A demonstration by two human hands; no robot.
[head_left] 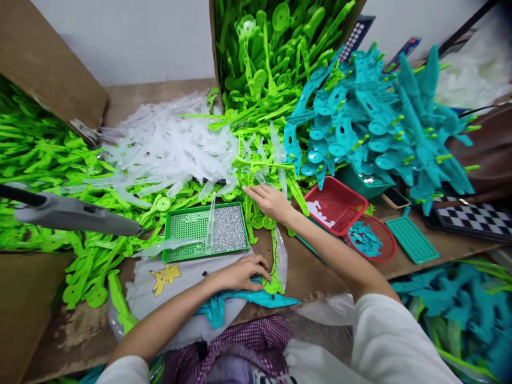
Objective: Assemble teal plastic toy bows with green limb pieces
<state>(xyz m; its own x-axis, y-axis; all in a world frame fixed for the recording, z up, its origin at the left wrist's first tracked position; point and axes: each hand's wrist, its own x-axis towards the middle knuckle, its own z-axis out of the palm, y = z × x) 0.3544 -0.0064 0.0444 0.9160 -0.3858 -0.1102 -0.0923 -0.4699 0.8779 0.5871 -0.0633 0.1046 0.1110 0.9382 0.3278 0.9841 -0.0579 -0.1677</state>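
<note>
My left hand (pixel 245 273) is low over the table, its curled fingers and thumb at the round end of a lime-green plastic arm piece (pixel 275 266). Under that hand lies a teal plastic piece (pixel 264 298). Farther forward, my right hand (pixel 269 202) reaches into the lime-green plastic parts (pixel 256 178) with fingers stretched out, touching or just above them; no piece shows in its grasp. Beside both hands is a green perforated tray (pixel 186 226) with many small metal pieces (pixel 228 228) in its right half. Translucent plastic pieces (pixel 209 226) lie across the tray.
Translucent parts (pixel 172 144) are heaped behind the tray. Teal assemblies (pixel 372 122) are stacked at the right, behind a red basket (pixel 338 202) and a round red basket (pixel 386 242). A grey tool-like arm (pixel 80 213) juts in from the left. A cardboard box (pixel 52 64) stands left.
</note>
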